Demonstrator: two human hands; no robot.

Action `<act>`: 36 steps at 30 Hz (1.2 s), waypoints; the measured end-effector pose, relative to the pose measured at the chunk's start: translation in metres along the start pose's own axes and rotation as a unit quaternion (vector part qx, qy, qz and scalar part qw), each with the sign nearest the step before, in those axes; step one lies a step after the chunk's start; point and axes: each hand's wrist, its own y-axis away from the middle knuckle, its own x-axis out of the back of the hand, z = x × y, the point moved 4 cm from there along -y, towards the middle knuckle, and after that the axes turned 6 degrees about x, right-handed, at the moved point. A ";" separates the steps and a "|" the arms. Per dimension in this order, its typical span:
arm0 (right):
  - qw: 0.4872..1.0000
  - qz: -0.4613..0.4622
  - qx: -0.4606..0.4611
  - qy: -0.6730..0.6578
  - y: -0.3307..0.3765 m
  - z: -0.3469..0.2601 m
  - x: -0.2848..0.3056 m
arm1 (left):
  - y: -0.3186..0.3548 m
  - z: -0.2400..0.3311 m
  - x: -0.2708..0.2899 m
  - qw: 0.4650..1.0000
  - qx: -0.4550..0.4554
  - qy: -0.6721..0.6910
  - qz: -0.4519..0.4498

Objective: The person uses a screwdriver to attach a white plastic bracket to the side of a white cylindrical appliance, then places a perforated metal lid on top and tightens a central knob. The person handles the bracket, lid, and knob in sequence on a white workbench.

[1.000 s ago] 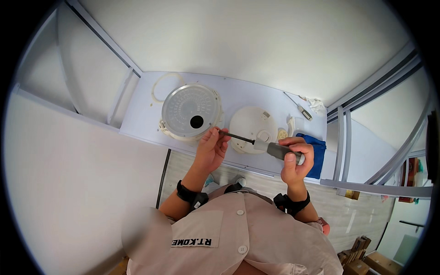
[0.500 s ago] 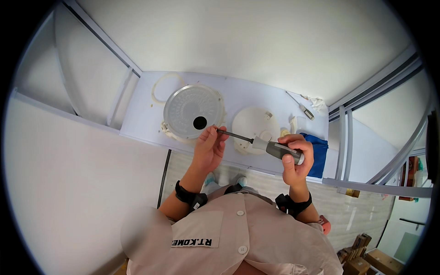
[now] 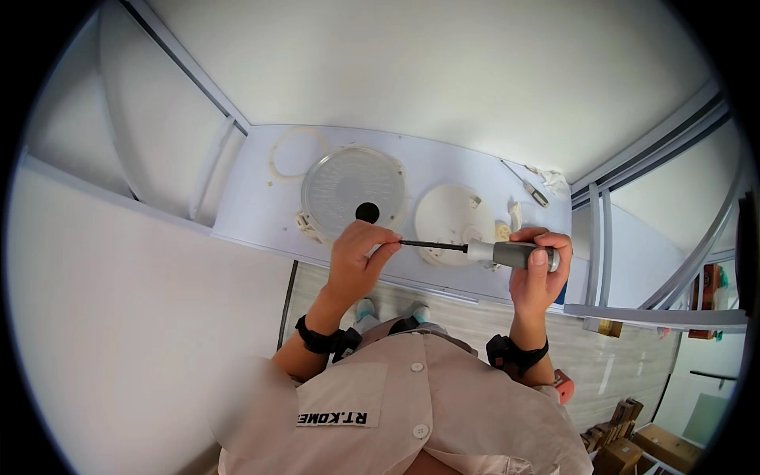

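Note:
My right hand (image 3: 537, 273) grips the grey handle of a screwdriver (image 3: 491, 252), held level with its dark shaft pointing left. My left hand (image 3: 358, 261) pinches the shaft's tip between fingers and thumb; whatever sits at the tip is hidden by the fingers. Both hands hover just in front of a pale shelf (image 3: 253, 214). Behind my left hand lies a round ribbed translucent cover (image 3: 348, 186) with a dark hole near its lower edge. Behind the shaft lies a round white plate (image 3: 451, 212).
A thin white ring (image 3: 289, 154) lies on the shelf's left part. A second small tool (image 3: 524, 184) and crumpled white bits (image 3: 552, 180) lie at the right end. Metal frame rails run on both sides; cardboard boxes (image 3: 633, 447) stand on the floor at lower right.
The screwdriver has levelled out and my right hand has shifted slightly right. My left hand stays pinched on the shaft's tip.

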 end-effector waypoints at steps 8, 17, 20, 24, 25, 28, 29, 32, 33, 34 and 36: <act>0.998 -0.026 0.020 0.049 -0.004 0.002 -0.077 | 0.011 -0.013 0.043 0.982 -0.056 -0.173 0.041; 0.995 -0.058 0.010 0.079 -0.011 0.001 -0.132 | 0.019 -0.031 0.065 0.981 -0.043 -0.190 0.015; 0.991 -0.071 0.023 0.113 -0.015 -0.002 -0.143 | 0.019 -0.034 0.071 0.983 -0.056 -0.177 0.005; 0.987 -0.080 0.014 0.139 -0.017 -0.007 -0.160 | 0.016 -0.040 0.076 0.985 -0.069 -0.159 -0.015; 0.985 -0.081 0.018 0.150 -0.018 -0.007 -0.163 | 0.015 -0.041 0.077 0.985 -0.073 -0.157 -0.019; 0.978 -0.083 0.026 0.188 -0.017 -0.009 -0.171 | 0.015 -0.043 0.079 0.984 -0.076 -0.157 -0.034; 0.975 -0.085 0.028 0.201 -0.017 -0.009 -0.174 | 0.015 -0.044 0.079 0.984 -0.074 -0.158 -0.039; 0.973 -0.079 0.030 0.216 -0.015 -0.012 -0.180 | 0.014 -0.047 0.081 0.983 -0.080 -0.159 -0.036; 0.972 -0.080 0.035 0.218 -0.014 -0.013 -0.182 | 0.013 -0.047 0.081 0.983 -0.084 -0.158 -0.034; 0.971 -0.080 0.040 0.220 -0.014 -0.014 -0.184 | 0.012 -0.046 0.082 0.983 -0.088 -0.156 -0.032; 0.968 -0.081 0.057 0.230 -0.012 -0.016 -0.189 | 0.010 -0.046 0.082 0.983 -0.094 -0.154 -0.026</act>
